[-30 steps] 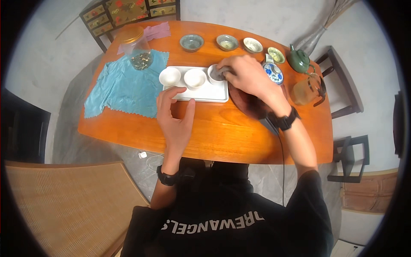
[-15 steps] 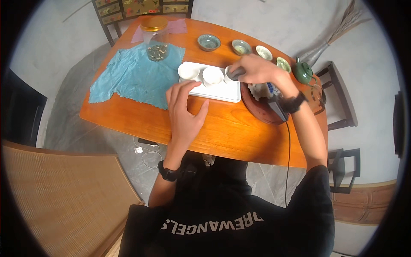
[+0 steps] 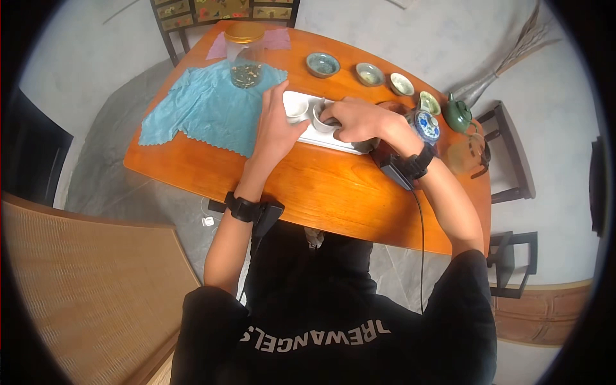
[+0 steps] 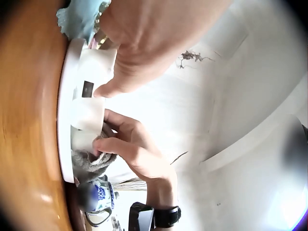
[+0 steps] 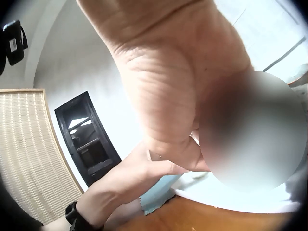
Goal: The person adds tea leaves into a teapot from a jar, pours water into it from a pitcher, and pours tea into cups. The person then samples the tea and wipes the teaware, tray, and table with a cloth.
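My right hand (image 3: 366, 122) holds a bunched grey cloth (image 4: 91, 166), with its fingertips at the rim of the middle white cup (image 3: 320, 120). Part of the cloth hangs below the hand over the right end of the white tray (image 3: 311, 136). Beside the left white cup (image 3: 296, 108), my left hand (image 3: 276, 125) stands with its fingers fairly straight and its thumb apart from them, right by the cup's side. The third white cup (image 4: 83, 140) shows in the left wrist view; from the head it is hidden under the right hand.
A glass jar with a gold lid (image 3: 246, 54) stands on a blue cloth (image 3: 199, 106) at left. Several small bowls (image 3: 323, 64) line the far edge. To the right are a blue-and-white lidded pot (image 3: 427, 125), a green teapot (image 3: 457, 114) and a glass pitcher (image 3: 465, 154).
My right hand with the grey cloth has moved left from the right cup to the middle one. The left hand has moved up beside the left cup. The head view has also shifted.
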`<control>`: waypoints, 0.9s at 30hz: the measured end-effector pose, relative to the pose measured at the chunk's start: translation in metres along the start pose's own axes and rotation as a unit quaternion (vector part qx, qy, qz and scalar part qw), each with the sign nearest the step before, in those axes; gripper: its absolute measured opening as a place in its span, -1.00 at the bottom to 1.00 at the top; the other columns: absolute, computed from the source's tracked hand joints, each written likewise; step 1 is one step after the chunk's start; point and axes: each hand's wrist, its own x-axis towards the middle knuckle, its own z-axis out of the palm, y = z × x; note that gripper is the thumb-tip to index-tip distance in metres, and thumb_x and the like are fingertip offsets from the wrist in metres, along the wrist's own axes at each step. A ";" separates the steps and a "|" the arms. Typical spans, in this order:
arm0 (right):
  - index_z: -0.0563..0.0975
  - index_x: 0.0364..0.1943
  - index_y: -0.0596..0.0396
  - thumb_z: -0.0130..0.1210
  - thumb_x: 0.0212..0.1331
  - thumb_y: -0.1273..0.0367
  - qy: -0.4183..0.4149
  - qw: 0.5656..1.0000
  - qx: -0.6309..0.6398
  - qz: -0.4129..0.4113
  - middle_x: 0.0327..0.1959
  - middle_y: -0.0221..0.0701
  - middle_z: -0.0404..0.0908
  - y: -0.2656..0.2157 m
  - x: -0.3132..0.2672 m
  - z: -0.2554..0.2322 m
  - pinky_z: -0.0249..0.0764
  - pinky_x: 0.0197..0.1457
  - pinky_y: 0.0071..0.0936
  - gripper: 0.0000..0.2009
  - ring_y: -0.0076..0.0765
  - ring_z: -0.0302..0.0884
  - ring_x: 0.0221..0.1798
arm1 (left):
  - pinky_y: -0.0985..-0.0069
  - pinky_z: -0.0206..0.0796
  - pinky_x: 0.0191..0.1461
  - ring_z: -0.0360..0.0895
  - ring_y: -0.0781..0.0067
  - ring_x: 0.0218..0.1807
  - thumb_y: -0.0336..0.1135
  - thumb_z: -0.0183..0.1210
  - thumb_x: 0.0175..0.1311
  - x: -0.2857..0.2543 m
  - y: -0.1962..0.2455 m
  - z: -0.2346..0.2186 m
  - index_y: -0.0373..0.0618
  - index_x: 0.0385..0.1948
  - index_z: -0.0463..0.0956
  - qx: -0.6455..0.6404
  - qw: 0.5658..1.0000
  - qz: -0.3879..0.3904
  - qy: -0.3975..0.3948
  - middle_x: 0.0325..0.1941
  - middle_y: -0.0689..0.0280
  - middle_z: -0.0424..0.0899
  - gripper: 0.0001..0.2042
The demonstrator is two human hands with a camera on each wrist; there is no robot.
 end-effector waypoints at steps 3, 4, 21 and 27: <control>0.67 -0.02 0.12 0.15 -0.03 0.49 -0.017 0.999 -0.027 0.000 -0.19 -0.02 0.73 -0.003 0.005 0.004 0.53 0.03 -0.04 -0.61 0.19 0.66 -0.03 | 0.21 0.29 0.47 0.45 -0.07 0.38 -0.41 0.51 0.04 0.007 -0.010 -0.001 -0.17 0.41 0.29 0.016 1.000 0.005 0.006 0.34 -0.04 0.49 -0.18; 0.66 -0.04 0.13 0.15 -0.03 0.49 -0.022 0.998 -0.058 0.000 -0.20 -0.03 0.72 -0.004 0.005 0.003 0.52 0.01 -0.02 -0.63 0.19 0.65 -0.04 | 0.21 0.34 0.43 0.51 -0.05 0.33 -0.42 0.50 0.04 0.009 -0.015 0.000 -0.16 0.38 0.32 0.018 1.000 0.008 -0.001 0.28 -0.03 0.56 -0.21; 0.65 0.08 0.28 0.12 -0.01 0.53 0.090 0.988 0.115 -0.057 -0.13 -0.10 0.78 -0.016 0.012 -0.057 0.60 0.11 -0.25 -0.54 -0.01 0.72 -0.07 | 0.38 0.44 0.27 0.61 0.34 0.16 -0.50 0.49 0.04 0.010 -0.017 -0.005 -0.13 0.36 0.34 -0.121 0.991 -0.048 -0.036 0.09 0.16 0.67 -0.24; 0.69 -0.04 0.11 0.10 0.01 0.53 -0.069 0.994 -0.049 -0.067 -0.25 -0.15 0.76 -0.040 0.055 -0.030 0.56 -0.03 -0.10 -0.63 0.07 0.69 -0.14 | 0.34 0.47 0.25 0.65 0.22 0.16 -0.46 0.51 0.03 0.010 -0.017 -0.003 -0.18 0.33 0.32 -0.138 0.989 -0.044 -0.028 0.14 0.08 0.69 -0.24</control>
